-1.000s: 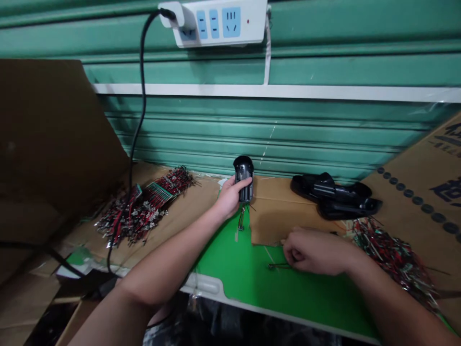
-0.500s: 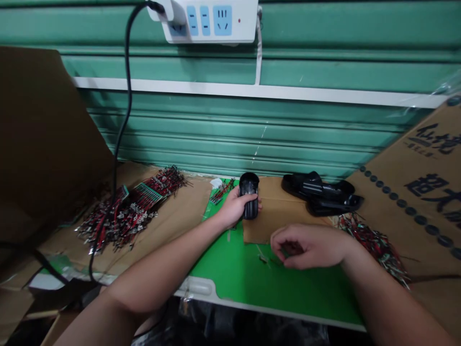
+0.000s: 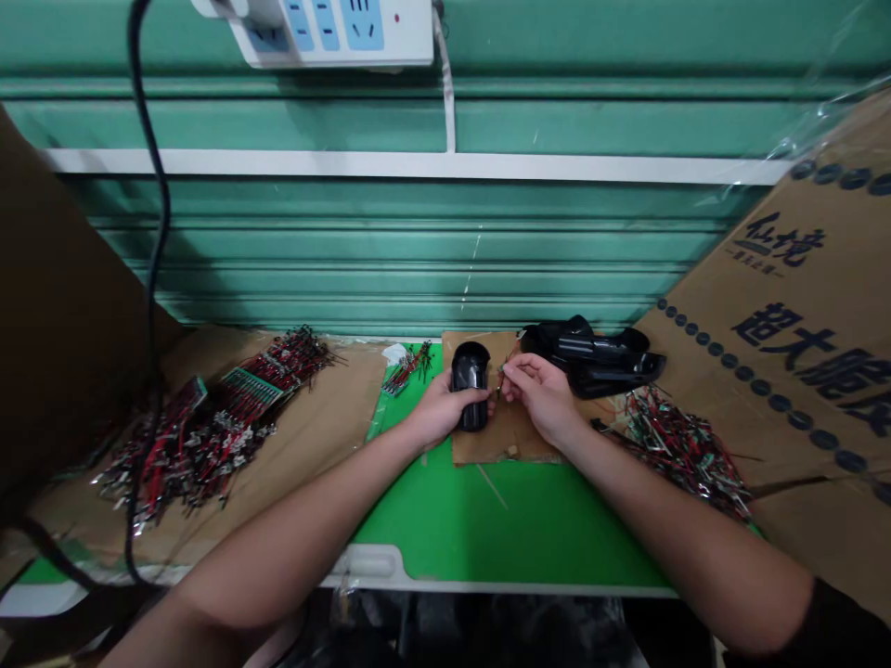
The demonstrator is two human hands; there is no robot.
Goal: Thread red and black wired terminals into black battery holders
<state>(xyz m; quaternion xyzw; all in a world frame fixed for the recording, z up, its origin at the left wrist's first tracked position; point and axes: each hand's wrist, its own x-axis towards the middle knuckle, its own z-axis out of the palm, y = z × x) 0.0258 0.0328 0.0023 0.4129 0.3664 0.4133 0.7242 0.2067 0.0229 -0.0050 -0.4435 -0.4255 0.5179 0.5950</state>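
Note:
My left hand [image 3: 443, 408] is wrapped round a glossy black plastic casing [image 3: 471, 376], held upright over a cardboard sheet [image 3: 508, 445]. Just to its right, my right hand [image 3: 535, 388] pinches a small wired part [image 3: 499, 378], thin and dark, close to the casing's side; its exact kind is too small to tell. Several more black casings [image 3: 591, 353] lie behind my right hand. A heap of red and black wires with small parts [image 3: 689, 455] is beside my right forearm.
Bundles of wired boards [image 3: 251, 394] lie on cardboard at the left, with a small bunch of wires [image 3: 407, 368] nearer the middle. A black cable [image 3: 157, 241] hangs down on the left from the power strip [image 3: 334, 32]. A printed carton [image 3: 794, 325] stands at the right.
My right hand has moved up and inward from over the green tabletop to beside the casing, and now pinches a small wired part. My left hand still holds the casing. The view has shifted right.

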